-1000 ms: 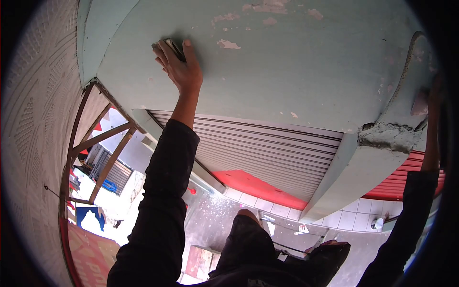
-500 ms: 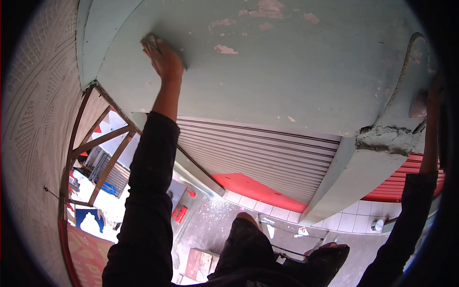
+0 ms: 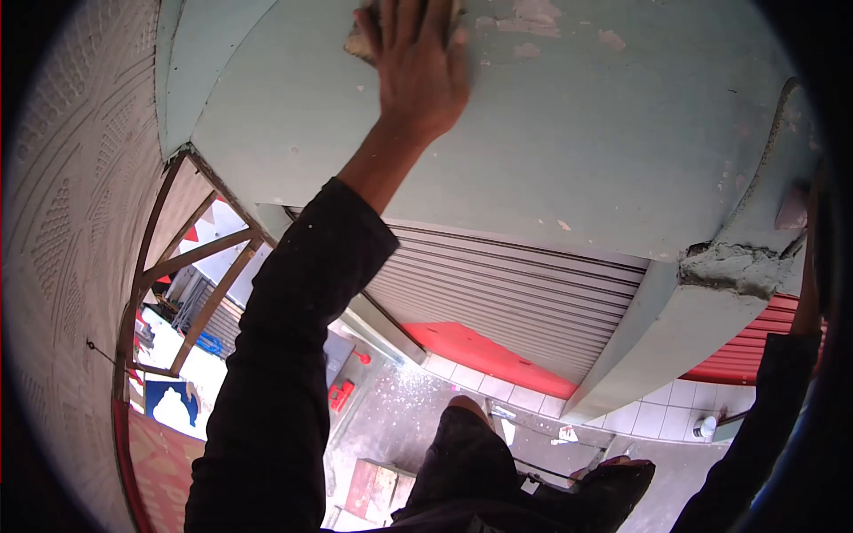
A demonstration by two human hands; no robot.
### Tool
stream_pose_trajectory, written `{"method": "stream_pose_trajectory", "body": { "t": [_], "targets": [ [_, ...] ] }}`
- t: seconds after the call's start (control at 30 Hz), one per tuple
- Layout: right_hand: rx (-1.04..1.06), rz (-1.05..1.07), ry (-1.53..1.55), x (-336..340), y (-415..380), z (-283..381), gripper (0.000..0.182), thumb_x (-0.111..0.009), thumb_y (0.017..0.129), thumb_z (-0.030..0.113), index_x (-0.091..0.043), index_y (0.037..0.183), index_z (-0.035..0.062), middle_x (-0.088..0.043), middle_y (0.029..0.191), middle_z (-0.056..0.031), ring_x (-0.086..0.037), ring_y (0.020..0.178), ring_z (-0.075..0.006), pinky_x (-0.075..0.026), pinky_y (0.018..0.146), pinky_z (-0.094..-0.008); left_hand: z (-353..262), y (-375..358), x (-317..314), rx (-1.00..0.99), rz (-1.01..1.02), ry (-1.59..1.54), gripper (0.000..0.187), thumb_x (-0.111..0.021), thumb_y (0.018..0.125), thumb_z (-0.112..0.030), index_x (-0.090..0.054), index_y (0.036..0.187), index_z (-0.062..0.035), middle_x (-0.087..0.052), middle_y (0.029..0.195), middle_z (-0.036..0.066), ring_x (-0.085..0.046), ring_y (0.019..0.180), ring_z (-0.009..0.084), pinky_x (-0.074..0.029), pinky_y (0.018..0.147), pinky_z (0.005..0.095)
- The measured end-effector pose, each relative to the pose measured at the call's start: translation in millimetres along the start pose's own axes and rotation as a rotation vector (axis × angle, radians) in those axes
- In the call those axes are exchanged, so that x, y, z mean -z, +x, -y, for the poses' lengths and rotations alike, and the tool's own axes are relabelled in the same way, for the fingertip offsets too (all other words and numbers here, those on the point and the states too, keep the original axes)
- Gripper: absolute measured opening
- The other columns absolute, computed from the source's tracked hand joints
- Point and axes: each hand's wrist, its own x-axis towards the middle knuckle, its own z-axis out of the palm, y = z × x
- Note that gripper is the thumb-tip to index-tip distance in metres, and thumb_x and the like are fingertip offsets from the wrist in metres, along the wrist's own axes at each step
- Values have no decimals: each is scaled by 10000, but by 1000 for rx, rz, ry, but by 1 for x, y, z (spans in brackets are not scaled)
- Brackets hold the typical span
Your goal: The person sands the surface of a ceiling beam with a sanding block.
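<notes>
My left hand (image 3: 422, 75) presses against the pale green painted surface (image 3: 569, 133) near the top of the view. Under its fingers is a worn yellowish sanding pad (image 3: 359, 46), its edge showing left of the fingers. Patches of bare, flaked paint (image 3: 531, 18) lie just right of this hand. My right hand (image 3: 817, 191) is at the far right, mostly lost in the dark rim of the lens, its fingers hidden. Beside it shows a flat pinkish-grey piece (image 3: 792, 208) against the green surface.
A broken, rough concrete edge (image 3: 733, 268) tops a pillar at right. Below are a ribbed shutter (image 3: 506, 302), a tiled ledge (image 3: 498, 388) and the floor far down. A wooden frame (image 3: 209, 306) stands left, by a patterned wall (image 3: 71, 195). A white container (image 3: 705, 427) sits low right.
My left hand has slid up and to the right across the green surface with the sanding pad. My right hand stays at the right edge; the view has shifted slightly.
</notes>
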Motion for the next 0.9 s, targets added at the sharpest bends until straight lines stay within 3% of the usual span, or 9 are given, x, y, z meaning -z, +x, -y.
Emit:
{"method": "stream_pose_trajectory", "body": {
  "t": [0.1,0.23,0.37,0.43,0.57,0.63,0.7,0.8,0.9],
  "targets": [
    [149,-140,154,16,-17,11,160,-477,1001,228,-578,1110,171,-708,853,-93,-687,739,-385,-447,675,-582,59,-35,11,22,13,7,608,-258,1084,-361,-220,1598,-39,-162,1668,224,-74,1551,423,-63,1216,613],
    [181,-203,262,5,-14,4,160,-483,1000,223,-576,1116,167,-707,847,-87,-685,752,-388,-441,702,-601,127,-79,20,272,-41,-36,621,-262,1074,-381,-238,1594,-42,-139,1676,209,-37,1549,444,-62,1187,669],
    [-323,203,-134,-49,52,-26,160,-476,1002,212,-570,1119,156,-705,848,-82,-678,763,-394,-387,768,-672,121,-73,8,590,-123,-79,633,-269,1072,-397,-198,1611,-72,-116,1684,194,-42,1551,436,-54,1187,671],
    [-76,-27,55,-29,18,-16,162,-464,1006,212,-567,1119,157,-705,851,-75,-677,779,-396,-353,801,-706,99,-54,-1,737,-174,-104,642,-272,1070,-405,-177,1617,-83,-106,1688,181,-50,1550,435,-55,1185,675],
    [123,-155,171,7,-17,9,165,-455,1009,217,-564,1119,161,-702,843,-76,-677,774,-396,-362,811,-708,7,-4,-10,394,-190,-74,602,-303,1064,-382,-290,1581,-73,-148,1673,204,-91,1535,462,-64,1176,681],
    [-261,95,-82,-28,31,0,166,-458,1006,220,-564,1120,160,-702,844,-82,-676,756,-397,-384,797,-690,-35,16,-18,129,-81,-96,560,-513,998,-305,-432,1529,-147,-246,1664,126,-128,1544,410,-51,1197,660],
    [-427,242,-219,-43,51,-10,168,-461,1004,220,-565,1121,159,-703,848,-88,-677,745,-399,-416,780,-659,-104,27,-8,-123,51,-103,660,-521,933,-124,-343,1563,-44,-174,1666,214,-111,1531,461,-59,1172,686],
    [-201,149,-89,-23,29,-4,171,-465,1003,219,-566,1125,155,-706,862,-95,-681,744,-406,-468,746,-597,-109,-6,-106,-432,-65,151,642,-570,918,-236,-410,1531,-130,-229,1657,152,-132,1537,410,-55,1183,686],
    [150,-113,179,18,-17,12,173,-470,1005,220,-568,1128,150,-707,877,-111,-685,755,-411,-496,713,-548,-114,-9,-37,-389,17,-56,660,-682,863,-353,-491,1491,-290,-283,1660,31,-151,1553,332,-46,1213,669]
  ]
}}
